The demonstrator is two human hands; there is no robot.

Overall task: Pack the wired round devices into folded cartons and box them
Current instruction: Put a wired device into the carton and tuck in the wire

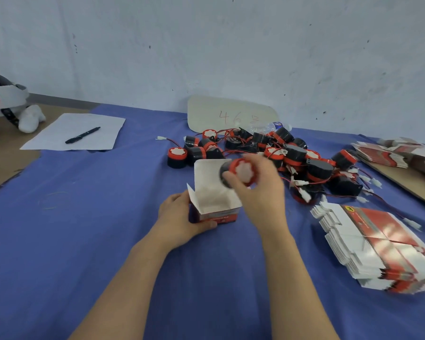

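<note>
Head view, mid-table: my left hand (182,217) clasps an open carton (214,192) on the blue cloth (84,217) while my right hand (258,182) pinches a round device (238,171) above its mouth, which I judge needs lowering inside, wire tucked.

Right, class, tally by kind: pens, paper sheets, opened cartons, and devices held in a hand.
pen: 1
paper sheet: 1
opened carton: 1
held device: 1, in the right hand
Total: 4
</note>
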